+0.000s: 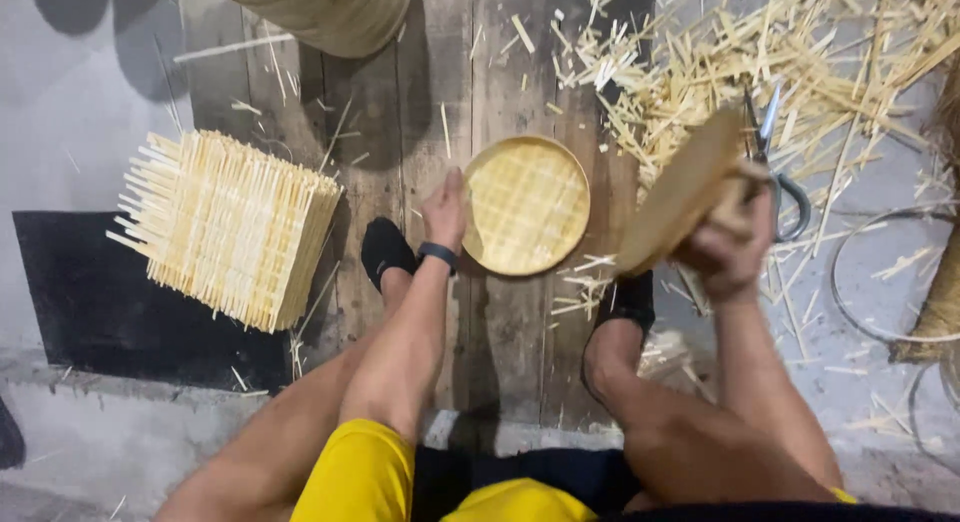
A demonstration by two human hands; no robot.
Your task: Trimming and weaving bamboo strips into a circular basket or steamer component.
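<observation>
A round woven bamboo tray (528, 204) lies flat on the wooden boards between my feet. My left hand (445, 210) rests on its left rim, fingers curled over the edge. My right hand (733, 244) is raised to the right and grips a second round bamboo tray (680, 190), held tilted on edge. A dark band sits on my left wrist.
A thick stack of square woven bamboo mats (232, 226) sits at the left. Loose bamboo offcuts (760, 62) litter the upper right, with scissors (778, 162) among them. A wire hoop (880, 272) lies at the right, a large basket (330, 12) at the top.
</observation>
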